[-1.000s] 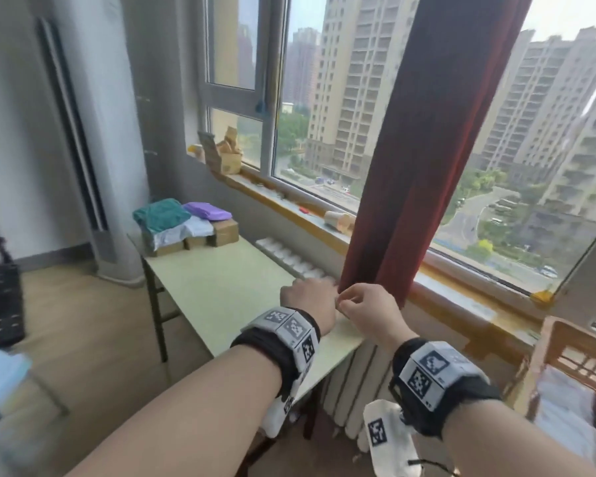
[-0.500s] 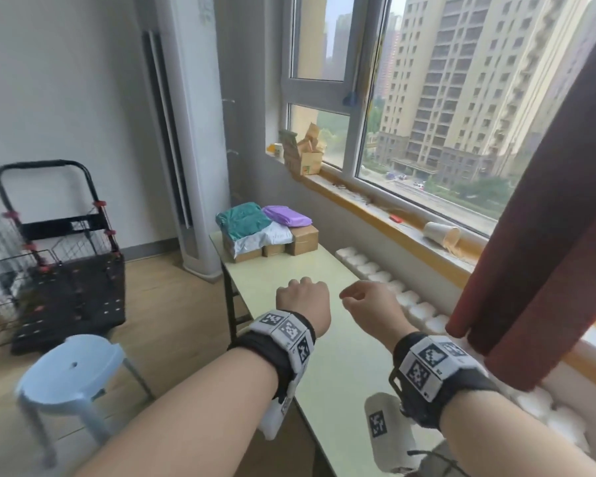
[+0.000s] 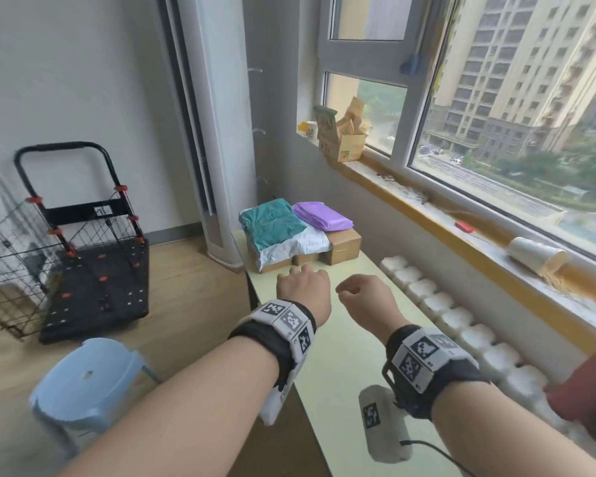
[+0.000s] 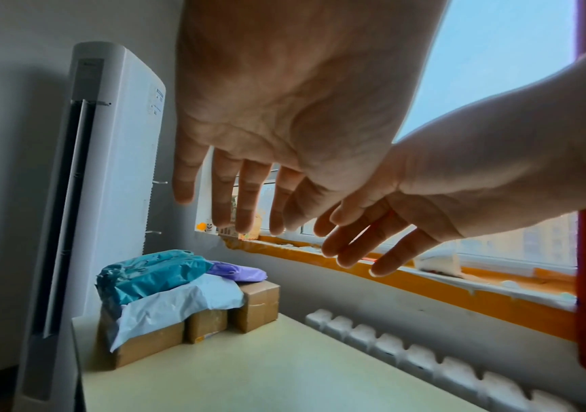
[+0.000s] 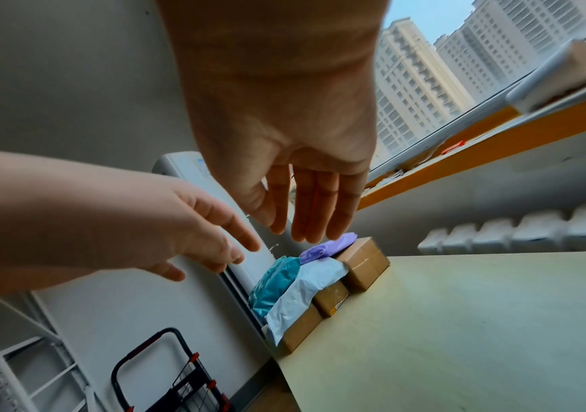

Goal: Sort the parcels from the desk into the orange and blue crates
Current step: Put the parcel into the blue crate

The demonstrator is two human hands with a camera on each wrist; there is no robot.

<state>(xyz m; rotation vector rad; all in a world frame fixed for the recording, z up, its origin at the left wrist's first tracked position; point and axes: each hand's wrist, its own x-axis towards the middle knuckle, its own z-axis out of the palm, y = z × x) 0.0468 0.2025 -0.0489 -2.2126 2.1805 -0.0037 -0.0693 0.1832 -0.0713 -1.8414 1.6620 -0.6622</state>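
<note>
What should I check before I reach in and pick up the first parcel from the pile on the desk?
1. Left hand free: ok, fingers straight, holding nothing.
2. Right hand free: ok, fingers relaxed, holding nothing.
3. Top parcels reachable: ok, the teal parcel and purple parcel lie uncovered on top of the pile.
4. Path over the desk: ok, bare surface between the hands and the pile.
5. Lower layers stable: cannot tell; the white parcel drapes over the cardboard boxes, hiding how they sit.
6. Orange and blue crates located: not ok, neither is in view now.
</note>
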